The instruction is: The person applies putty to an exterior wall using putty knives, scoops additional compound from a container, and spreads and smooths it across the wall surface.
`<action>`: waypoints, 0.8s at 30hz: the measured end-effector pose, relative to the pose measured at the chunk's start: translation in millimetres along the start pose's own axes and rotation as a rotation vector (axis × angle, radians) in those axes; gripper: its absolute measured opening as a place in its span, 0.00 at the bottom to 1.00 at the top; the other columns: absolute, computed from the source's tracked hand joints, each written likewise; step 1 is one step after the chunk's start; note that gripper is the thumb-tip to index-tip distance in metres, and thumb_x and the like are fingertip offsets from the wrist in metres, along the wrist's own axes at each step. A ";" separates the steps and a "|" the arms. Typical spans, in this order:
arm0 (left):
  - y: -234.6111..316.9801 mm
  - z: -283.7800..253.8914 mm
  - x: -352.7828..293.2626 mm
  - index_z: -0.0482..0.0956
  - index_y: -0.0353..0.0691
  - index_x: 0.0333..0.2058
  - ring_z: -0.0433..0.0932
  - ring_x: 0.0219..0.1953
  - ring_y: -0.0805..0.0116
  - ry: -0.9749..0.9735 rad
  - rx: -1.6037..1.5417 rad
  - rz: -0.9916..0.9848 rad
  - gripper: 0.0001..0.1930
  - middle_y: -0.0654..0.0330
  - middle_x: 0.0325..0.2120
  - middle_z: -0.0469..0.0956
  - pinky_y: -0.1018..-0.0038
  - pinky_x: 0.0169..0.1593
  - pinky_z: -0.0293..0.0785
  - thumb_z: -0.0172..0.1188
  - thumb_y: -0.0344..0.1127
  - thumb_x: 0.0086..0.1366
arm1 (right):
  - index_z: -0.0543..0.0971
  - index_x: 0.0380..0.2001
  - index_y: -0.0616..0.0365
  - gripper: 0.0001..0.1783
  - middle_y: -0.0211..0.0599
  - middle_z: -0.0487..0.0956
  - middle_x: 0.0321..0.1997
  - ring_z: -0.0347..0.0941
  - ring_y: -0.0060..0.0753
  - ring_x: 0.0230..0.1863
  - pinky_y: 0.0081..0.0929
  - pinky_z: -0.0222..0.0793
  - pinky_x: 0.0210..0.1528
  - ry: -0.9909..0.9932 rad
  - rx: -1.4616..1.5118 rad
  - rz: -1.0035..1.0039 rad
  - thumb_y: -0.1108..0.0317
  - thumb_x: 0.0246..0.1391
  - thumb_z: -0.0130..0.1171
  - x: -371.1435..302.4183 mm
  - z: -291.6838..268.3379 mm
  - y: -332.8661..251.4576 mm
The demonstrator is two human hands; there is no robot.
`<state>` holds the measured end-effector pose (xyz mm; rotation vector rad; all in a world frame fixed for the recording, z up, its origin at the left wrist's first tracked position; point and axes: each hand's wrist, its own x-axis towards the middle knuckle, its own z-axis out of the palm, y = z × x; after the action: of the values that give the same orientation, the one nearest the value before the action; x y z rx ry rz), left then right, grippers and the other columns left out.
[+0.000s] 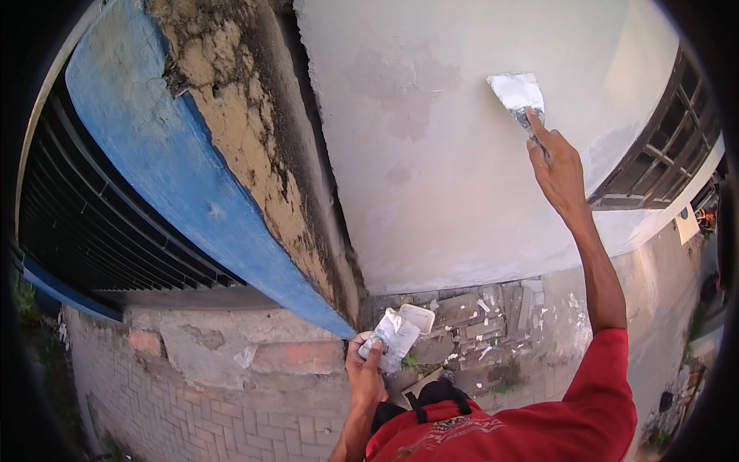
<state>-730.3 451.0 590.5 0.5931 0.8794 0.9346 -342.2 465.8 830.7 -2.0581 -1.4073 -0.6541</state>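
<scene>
My right hand (558,171) is closed around the handle of a putty knife (517,91), its index finger stretched along toward the blade. White paste coats the wide blade, which is at the pale wall (462,192); whether it touches cannot be told. Darker damp-looking patches mark the plaster to the blade's left. Low in front of me, my left hand (366,366) grips a flat, whitish piece smeared with paste (394,337), thumb on top. A pale, rounded-cornered shape (418,316) shows at its far edge; I cannot make out whether the two are joined.
A blue-painted wall edge (192,185) with crumbling, bare plaster (239,108) stands to the left, beside a dark barred gate (100,215). A barred window (654,158) is at the right. Rubble and broken tiles (469,323) lie along the wall's foot, near brick paving (208,416).
</scene>
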 end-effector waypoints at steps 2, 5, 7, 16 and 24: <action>5.6 -1.0 -2.4 0.69 0.36 0.48 0.76 0.36 0.75 0.006 -0.004 0.008 0.14 0.61 0.38 0.77 0.75 0.41 0.75 0.59 0.26 0.66 | 0.69 0.65 0.52 0.28 0.45 0.78 0.27 0.71 0.36 0.24 0.34 0.68 0.34 0.042 0.392 0.384 0.66 0.60 0.52 -9.3 23.4 -54.0; 12.4 -5.5 -8.2 0.69 0.36 0.49 0.76 0.36 0.74 -0.005 0.000 0.000 0.14 0.61 0.38 0.77 0.75 0.41 0.75 0.59 0.26 0.66 | 0.71 0.63 0.55 0.29 0.45 0.78 0.22 0.73 0.35 0.22 0.35 0.69 0.31 0.164 0.301 0.395 0.63 0.57 0.55 -3.0 63.9 -98.2; 17.2 -22.4 -13.8 0.69 0.36 0.49 0.76 0.37 0.74 0.011 0.018 -0.011 0.14 0.61 0.38 0.77 0.75 0.41 0.75 0.59 0.26 0.66 | 0.70 0.62 0.64 0.30 0.45 0.77 0.21 0.75 0.36 0.22 0.35 0.69 0.27 0.017 0.548 0.526 0.63 0.56 0.56 0.5 76.6 -146.6; 19.4 -44.9 -22.2 0.69 0.36 0.49 0.76 0.38 0.73 0.062 -0.019 0.034 0.15 0.60 0.39 0.76 0.74 0.43 0.75 0.59 0.26 0.65 | 0.68 0.66 0.49 0.35 0.34 0.69 0.23 0.67 0.33 0.19 0.34 0.63 0.20 0.038 0.212 0.058 0.68 0.52 0.63 -54.7 145.5 -143.9; 20.4 -42.7 -21.5 0.70 0.36 0.48 0.76 0.37 0.73 0.031 0.000 0.020 0.14 0.59 0.39 0.76 0.75 0.42 0.75 0.59 0.26 0.66 | 0.66 0.67 0.33 0.40 0.28 0.66 0.27 0.63 0.26 0.21 0.25 0.58 0.14 0.372 -0.228 -0.377 0.72 0.51 0.64 17.1 130.2 -49.7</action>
<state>-781.9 445.0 591.8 0.5895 0.9020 0.9640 -372.5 580.7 755.9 -1.7171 -1.5584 -1.3334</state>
